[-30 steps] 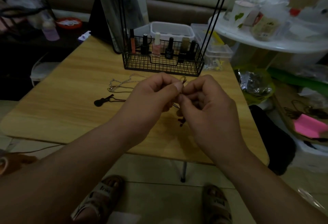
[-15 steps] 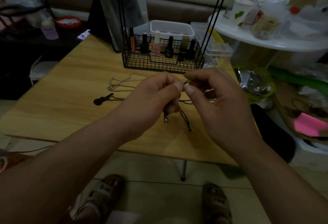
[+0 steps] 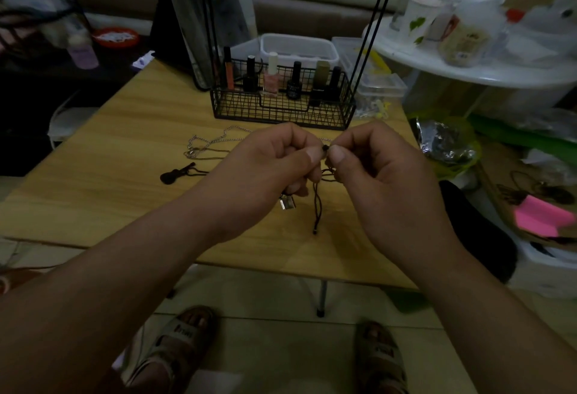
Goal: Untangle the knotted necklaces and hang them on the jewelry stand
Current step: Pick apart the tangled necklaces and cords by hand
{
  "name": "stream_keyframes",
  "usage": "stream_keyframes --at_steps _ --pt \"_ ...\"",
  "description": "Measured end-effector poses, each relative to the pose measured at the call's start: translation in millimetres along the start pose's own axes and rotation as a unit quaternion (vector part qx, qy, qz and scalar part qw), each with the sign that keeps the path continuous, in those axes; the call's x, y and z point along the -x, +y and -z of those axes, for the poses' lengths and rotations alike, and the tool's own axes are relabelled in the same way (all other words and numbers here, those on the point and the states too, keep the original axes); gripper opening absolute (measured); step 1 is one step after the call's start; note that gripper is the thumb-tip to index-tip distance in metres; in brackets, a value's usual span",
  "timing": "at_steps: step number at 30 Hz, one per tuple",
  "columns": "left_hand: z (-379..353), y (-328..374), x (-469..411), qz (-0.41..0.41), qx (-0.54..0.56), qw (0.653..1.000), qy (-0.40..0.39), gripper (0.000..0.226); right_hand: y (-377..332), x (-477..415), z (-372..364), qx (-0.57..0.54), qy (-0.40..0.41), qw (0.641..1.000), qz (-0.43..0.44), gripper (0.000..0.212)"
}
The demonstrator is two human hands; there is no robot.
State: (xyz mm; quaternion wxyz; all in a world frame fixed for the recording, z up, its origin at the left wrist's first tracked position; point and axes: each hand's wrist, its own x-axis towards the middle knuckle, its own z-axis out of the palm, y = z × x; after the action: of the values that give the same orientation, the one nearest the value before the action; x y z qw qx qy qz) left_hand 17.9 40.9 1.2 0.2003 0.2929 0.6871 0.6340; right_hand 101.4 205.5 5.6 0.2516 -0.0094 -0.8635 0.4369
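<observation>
Above the wooden table, my left hand and my right hand meet thumb to thumb and pinch a dark cord necklace at a small knot. Its loose ends dangle below, and a small silver pendant hangs under my left fingers. On the table to the left lie a silver chain necklace and a black guitar-shaped pendant on a cord. The black wire jewelry stand rises behind my hands, its thin rods running up out of view.
Several nail polish bottles fill the stand's basket. Clear plastic boxes sit behind it. A cluttered white round table and bags crowd the right side. A pink sticky-note pad lies at right. My sandalled feet show below the table's front edge.
My right hand came back toward the left after pulling away, and both thumbs now pinch the knot together. The cord ends and the silver pendant now hang lower below my hands.
</observation>
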Motion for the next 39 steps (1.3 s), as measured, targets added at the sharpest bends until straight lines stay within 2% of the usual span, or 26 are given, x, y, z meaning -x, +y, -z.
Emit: stream_keyframes --at_steps 8,17,22,29,35,39 --pt "3.7 -0.4 1.5 -0.015 -0.110 0.993 0.026 0.010 -0.8 1.4 1.5 0.024 -0.013 1.000 -0.010 0.004" --pt "1.9 -4.5 5.3 -0.095 -0.239 0.966 0.030 0.005 3.4 0.0 -1.8 -0.012 -0.064 0.995 -0.082 0.012" --pt "3.6 -7.9 4.0 -0.127 -0.270 0.954 0.022 0.005 6.7 -1.1 -1.4 -0.045 -0.086 0.990 -0.099 0.015" --pt "6.2 -7.4 4.7 -0.132 -0.282 0.950 0.010 0.008 5.8 -2.5 0.1 -0.060 -0.109 0.987 -0.100 0.018" --pt "5.1 -6.8 5.7 -0.140 -0.283 0.949 0.019 0.008 3.7 -2.4 -1.0 -0.051 -0.096 0.991 -0.075 0.019" --pt "2.2 -7.6 6.4 -0.162 -0.317 0.934 0.039 0.015 3.4 -2.3 -3.5 -0.040 -0.077 0.994 -0.067 0.017"
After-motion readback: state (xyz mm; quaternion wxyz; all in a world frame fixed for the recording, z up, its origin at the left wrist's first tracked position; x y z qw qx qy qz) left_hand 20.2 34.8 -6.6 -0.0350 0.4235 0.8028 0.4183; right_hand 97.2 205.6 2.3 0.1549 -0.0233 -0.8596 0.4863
